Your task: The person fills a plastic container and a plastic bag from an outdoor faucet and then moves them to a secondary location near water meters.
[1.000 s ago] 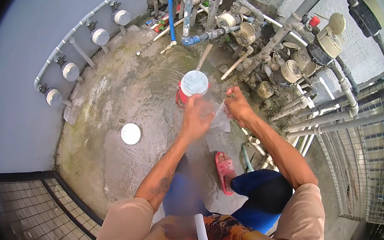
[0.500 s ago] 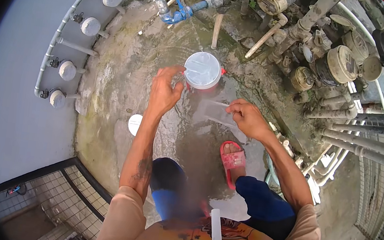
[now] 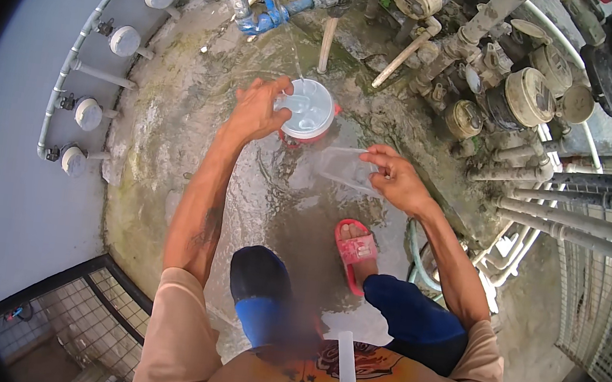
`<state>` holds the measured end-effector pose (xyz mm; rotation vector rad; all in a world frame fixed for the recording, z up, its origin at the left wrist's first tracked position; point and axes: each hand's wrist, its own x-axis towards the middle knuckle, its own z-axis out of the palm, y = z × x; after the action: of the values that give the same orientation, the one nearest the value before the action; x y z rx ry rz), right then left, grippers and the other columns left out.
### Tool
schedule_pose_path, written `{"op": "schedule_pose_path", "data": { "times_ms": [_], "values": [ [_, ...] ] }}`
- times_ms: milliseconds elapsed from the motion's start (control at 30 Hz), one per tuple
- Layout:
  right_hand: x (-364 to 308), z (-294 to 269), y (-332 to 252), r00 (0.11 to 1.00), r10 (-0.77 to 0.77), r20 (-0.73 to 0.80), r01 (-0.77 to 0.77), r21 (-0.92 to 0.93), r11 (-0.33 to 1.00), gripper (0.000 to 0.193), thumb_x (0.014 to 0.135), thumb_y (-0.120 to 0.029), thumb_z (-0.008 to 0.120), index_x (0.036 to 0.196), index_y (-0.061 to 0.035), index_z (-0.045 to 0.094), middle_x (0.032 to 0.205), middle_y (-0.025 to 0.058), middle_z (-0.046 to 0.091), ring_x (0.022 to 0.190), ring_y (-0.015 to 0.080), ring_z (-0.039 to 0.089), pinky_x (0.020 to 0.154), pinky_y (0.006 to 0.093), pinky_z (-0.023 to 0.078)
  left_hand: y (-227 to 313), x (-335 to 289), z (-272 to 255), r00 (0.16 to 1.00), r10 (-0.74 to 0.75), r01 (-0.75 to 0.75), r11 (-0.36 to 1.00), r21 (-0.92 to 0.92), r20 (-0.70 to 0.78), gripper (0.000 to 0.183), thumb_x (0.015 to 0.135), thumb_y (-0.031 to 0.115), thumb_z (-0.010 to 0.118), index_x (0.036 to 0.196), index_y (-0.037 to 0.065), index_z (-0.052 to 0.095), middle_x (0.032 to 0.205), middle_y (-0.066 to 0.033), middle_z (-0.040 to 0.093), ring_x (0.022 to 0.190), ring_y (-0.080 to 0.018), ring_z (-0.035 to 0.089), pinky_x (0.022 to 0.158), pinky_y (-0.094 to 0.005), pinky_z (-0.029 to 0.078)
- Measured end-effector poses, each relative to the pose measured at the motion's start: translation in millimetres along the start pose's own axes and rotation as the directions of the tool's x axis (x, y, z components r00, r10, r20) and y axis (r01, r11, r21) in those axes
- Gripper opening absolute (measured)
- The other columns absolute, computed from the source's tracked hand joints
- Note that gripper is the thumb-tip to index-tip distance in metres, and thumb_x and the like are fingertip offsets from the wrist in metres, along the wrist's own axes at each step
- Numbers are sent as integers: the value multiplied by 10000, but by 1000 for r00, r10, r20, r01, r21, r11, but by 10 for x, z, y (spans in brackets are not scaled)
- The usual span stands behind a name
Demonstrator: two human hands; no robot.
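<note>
Contact between the left hand point(image 3: 261, 109), part-open with thumb apart, and the bucket point(image 3: 318, 133) at 12 o'clock cannot be determined; the bucket's contents are indistinct. The right hand point(image 3: 399, 179), towards 3 o'clock, pinches one clear plastic piece point(image 3: 341, 166), outline faint. Counted: one pink sandal point(image 3: 357, 249), 5 o'clock; four round white fittings point(image 3: 126, 41), 9 to 11 o'clock.

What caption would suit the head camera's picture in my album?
Left hand at a white-and-red bucket, right hand holding a piece of clear plastic above wet ground.
</note>
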<state>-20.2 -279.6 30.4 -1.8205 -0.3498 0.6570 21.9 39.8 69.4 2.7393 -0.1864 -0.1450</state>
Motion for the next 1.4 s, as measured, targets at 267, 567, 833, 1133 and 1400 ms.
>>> {"op": "schedule_pose_path", "data": {
  "times_ms": [267,567,833,1133,1400],
  "values": [
    [-97,-157,-83,995,89,35,-90,42,995,444,813,63,533,1243,-7,619,1321,31,453,899,119,549,728,260,456,929,-672,76,997,17,27,844,-535,76,327,713,129,702,1020,75,603,857,-102,642,886,-237,598,741,-364,450],
    [-151,-257,140,990,89,-108,-91,-11,996,446,781,45,532,1209,-19,639,1292,41,520,909,133,569,749,278,468,1014,-619,1134,972,184,-167,978,-125,148,293,819,164,662,1109,120,654,981,-79,684,1049,-273,539,830,-504,359],
    [-108,-267,-38,991,12,-134,-49,-278,959,441,767,2,529,1191,-28,646,1331,127,518,1134,316,584,947,367,467,811,-598,728,915,392,-372,911,-176,95,118,816,54,635,922,53,687,849,-100,667,870,-306,593,762,-471,445],
    [-134,62,64,982,-152,-113,112,-301,947,468,805,-23,545,1268,-45,612,1309,69,509,900,199,610,755,311,489,697,-782,363,950,180,-261,905,-336,-253,144,772,44,677,915,29,696,926,-117,700,905,-310,633,831,-410,482],
    [-17,92,89,982,-152,-115,121,-240,963,463,801,-11,560,1259,-51,619,1324,62,501,882,188,596,742,313,481,626,-207,508,976,-167,161,985,-55,-140,513,761,314,672,1213,80,610,1109,-190,659,1085,-395,558,928,-585,375]
  ]
}}
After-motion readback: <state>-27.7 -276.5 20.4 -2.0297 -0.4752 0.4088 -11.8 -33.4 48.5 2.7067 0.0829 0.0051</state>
